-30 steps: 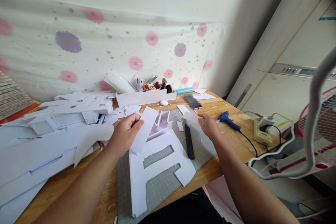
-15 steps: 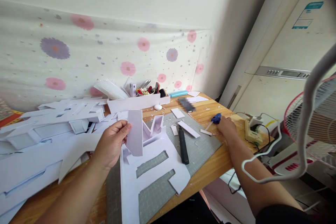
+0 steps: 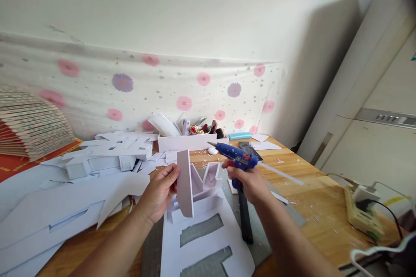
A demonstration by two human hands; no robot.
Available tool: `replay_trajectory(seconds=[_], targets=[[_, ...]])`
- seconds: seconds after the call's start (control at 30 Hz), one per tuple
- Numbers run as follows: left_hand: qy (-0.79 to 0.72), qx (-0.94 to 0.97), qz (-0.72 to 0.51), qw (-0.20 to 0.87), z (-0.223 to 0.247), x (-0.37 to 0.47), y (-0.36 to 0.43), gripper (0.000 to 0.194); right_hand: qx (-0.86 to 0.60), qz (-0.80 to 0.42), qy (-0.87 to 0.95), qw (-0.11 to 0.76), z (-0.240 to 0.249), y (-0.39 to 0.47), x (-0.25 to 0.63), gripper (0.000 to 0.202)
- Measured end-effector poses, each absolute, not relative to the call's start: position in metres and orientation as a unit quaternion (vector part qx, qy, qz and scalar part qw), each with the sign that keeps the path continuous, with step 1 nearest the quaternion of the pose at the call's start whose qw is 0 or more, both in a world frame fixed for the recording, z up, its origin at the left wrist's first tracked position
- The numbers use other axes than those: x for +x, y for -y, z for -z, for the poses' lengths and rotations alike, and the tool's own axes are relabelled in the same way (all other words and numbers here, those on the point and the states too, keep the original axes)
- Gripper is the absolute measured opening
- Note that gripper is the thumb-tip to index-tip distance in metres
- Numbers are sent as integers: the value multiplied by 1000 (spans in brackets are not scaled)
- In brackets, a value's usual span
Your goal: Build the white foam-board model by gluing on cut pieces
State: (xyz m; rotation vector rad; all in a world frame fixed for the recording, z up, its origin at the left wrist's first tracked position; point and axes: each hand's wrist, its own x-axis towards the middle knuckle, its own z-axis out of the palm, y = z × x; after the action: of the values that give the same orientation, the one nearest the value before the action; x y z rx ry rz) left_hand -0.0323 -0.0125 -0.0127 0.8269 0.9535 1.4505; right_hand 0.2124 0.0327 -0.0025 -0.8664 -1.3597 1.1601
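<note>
My left hand (image 3: 162, 190) pinches a white foam board strip (image 3: 185, 184) by its left edge and keeps it upright. In my right hand (image 3: 248, 179) is a blue glue gun (image 3: 235, 156), its nozzle pointing left and a clear glue stick trailing from its back. The gun is raised over the table, apart from the strip. Below both hands lies a white foam board shape (image 3: 208, 236) with cut-out slots and small raised walls. A black utility knife (image 3: 245, 218) rests beside it on the grey cutting mat (image 3: 263, 225), partly behind my right wrist.
White foam board pieces (image 3: 74, 207) pile up on the left, near a folding fan (image 3: 35, 121). At the back stands a white box (image 3: 172, 143) of tools. A dark phone-like slab (image 3: 250, 150) lies behind the gun; a power strip (image 3: 364, 214) sits at right.
My right hand has lifted the glue gun off the table's right side and brought it left, close to the strip. My left hand still holds the strip, now turned more edge-on. The view has shifted.
</note>
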Motion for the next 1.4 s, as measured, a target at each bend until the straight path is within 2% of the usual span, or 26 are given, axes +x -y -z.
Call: replay_trajectory(seconds=[0.07,0.17,0.47,1.4], targets=[[-404,347,-621,575,13,-34,13,46,-315,-516,582,544,4,-26,190,27],[-400,349,-620,578,14,-35,13,44,-317,-507,602,529,17,-21,179,30],[-397,375,-599,586,14,-26,18,40,-315,-349,701,535,28,-10,182,31],[-389,336,-616,597,9,-30,20,40,-270,-316,732,540,21,-2,178,29]])
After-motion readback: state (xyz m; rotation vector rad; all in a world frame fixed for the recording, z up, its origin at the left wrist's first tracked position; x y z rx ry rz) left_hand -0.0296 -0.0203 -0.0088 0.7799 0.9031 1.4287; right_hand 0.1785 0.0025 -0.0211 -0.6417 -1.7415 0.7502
